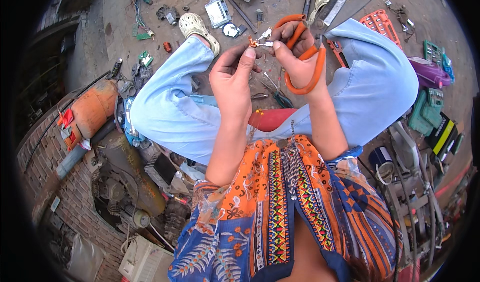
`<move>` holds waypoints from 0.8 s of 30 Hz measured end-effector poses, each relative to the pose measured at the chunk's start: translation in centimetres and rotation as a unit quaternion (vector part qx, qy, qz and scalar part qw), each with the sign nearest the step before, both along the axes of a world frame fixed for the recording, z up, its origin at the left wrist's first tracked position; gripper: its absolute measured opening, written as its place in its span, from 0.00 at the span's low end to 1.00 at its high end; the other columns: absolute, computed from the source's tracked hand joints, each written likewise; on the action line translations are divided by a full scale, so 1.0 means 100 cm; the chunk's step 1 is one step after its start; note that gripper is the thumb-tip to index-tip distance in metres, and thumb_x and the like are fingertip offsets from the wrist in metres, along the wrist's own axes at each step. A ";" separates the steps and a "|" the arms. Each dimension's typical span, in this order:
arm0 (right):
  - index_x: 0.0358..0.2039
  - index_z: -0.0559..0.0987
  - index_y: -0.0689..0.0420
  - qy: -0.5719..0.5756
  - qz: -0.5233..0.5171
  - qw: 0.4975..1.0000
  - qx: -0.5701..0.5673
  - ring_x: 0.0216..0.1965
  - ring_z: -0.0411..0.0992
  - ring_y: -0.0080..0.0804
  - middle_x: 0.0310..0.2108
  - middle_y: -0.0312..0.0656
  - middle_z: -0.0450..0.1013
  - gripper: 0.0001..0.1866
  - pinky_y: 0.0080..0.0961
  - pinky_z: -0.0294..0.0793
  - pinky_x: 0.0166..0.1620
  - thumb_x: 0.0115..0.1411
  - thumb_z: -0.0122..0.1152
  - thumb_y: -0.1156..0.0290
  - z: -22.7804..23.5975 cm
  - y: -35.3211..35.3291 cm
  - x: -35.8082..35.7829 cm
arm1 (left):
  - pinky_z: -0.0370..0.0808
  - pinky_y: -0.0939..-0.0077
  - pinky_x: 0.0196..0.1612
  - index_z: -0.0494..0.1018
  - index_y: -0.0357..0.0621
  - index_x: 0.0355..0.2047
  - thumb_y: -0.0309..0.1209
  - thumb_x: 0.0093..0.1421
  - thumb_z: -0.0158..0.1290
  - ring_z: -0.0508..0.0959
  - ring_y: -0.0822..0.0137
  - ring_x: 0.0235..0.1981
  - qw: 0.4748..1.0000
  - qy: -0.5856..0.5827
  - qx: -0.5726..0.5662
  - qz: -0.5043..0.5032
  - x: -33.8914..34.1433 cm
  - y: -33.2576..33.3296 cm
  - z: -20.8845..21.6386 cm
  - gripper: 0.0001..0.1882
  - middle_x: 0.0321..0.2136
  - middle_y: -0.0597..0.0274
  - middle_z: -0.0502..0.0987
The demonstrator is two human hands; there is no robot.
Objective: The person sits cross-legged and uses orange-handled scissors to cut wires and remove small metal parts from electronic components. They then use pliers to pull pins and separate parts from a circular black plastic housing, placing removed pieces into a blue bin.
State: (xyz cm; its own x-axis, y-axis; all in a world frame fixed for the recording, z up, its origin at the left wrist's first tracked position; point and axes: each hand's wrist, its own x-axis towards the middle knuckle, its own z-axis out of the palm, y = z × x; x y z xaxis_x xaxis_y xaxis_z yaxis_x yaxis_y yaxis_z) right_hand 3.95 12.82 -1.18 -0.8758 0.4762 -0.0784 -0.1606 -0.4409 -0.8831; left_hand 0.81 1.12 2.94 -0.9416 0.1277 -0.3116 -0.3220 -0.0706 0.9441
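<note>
One small copper-coloured piece point(253, 43) and two white plastic ends point(268, 44), held up above the grey ground point(110, 7).
The left hand point(236, 72) pinches the copper-coloured piece; the right hand point(299, 59) pinches near one white end, with one tool with orange looped handles point(320, 72) around it. Two cream perforated clogs point(194, 25) sit beyond.

Soft even daylight, bent edges, black corners

The patterned top point(250, 174) is orange and blue, jeans point(172, 109) pale, clogs point(192, 24) cream.
</note>
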 end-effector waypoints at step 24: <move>0.26 0.73 0.62 -0.028 0.149 0.969 -0.196 0.22 0.68 0.20 0.20 0.37 0.70 0.10 0.18 0.66 0.26 0.57 0.58 0.68 0.008 0.019 0.000 | 0.66 0.80 0.31 0.72 0.31 0.40 0.28 0.62 0.49 0.69 0.75 0.28 0.975 -0.075 0.038 -0.208 -0.004 -0.013 0.007 0.11 0.28 0.63 0.74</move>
